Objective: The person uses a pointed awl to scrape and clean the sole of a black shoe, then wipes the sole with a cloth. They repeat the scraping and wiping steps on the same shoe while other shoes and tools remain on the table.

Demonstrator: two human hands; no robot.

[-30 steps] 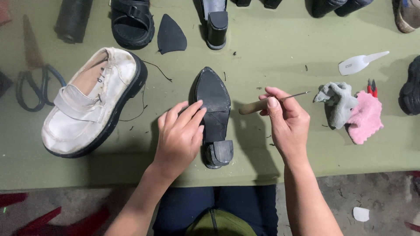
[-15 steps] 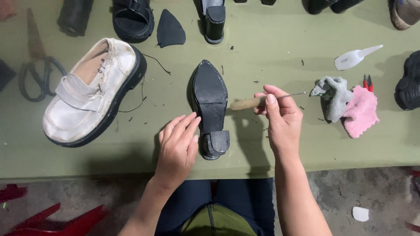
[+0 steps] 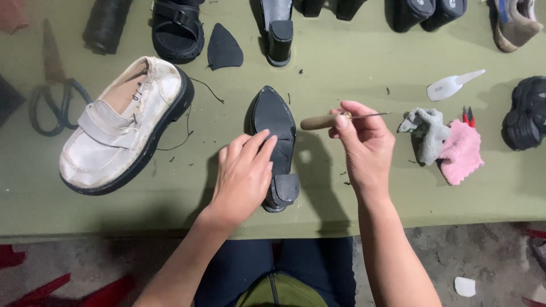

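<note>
A black pointed heeled shoe (image 3: pixel 274 122) lies sole up on the green table (image 3: pixel 352 57), toe away from me, heel near the front edge. My left hand (image 3: pixel 244 176) rests flat on its middle, fingers spread over the sole. My right hand (image 3: pixel 364 145) hovers just right of the shoe and holds an awl (image 3: pixel 324 120) with a wooden handle; its thin metal point sticks out to the right.
A white chunky loafer (image 3: pixel 119 128) with loose black thread lies at left, scissors (image 3: pixel 51 96) beyond it. A grey and a pink cloth (image 3: pixel 449 145), red pliers and a white scraper (image 3: pixel 452 85) are at right. Black shoes, a sandal and a sole piece line the far edge.
My left hand has slid up from beside the heel onto the middle of the sole. My right hand with the awl has stayed beside the shoe.
</note>
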